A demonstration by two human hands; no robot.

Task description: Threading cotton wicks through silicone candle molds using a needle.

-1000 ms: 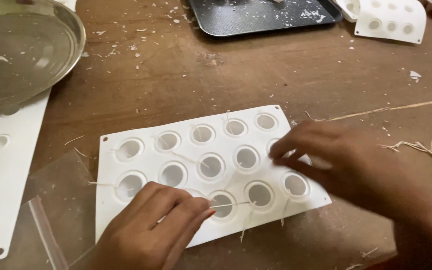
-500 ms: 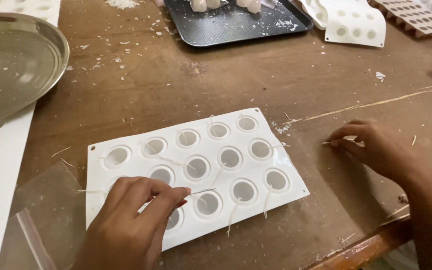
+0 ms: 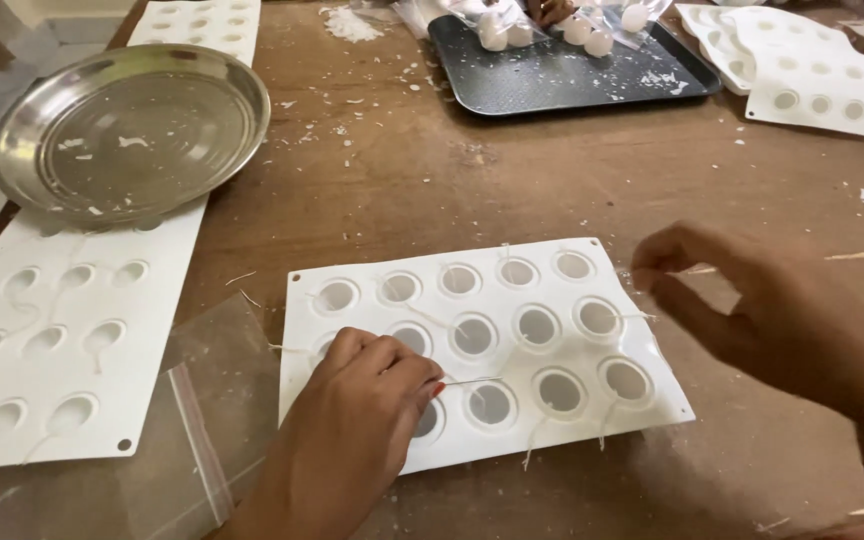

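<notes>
clear zip bag (image 3: 202, 420) | flat, red seal strip | left of white mould (image 3: 652, 400)

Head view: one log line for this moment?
left hand on white mould, pinching wick | right hand raised beside mould

A round steel plate (image 3: 127, 130) sits upper left, a dark tray (image 3: 562, 75) holding white balls (image 3: 597, 40) beyond.

You have a white mould (image 3: 482, 350) with round cavities, a brown table (image 3: 392, 190), a silver plate (image 3: 127, 130) upper left, and a black tray (image 3: 562, 80) at top.
</notes>
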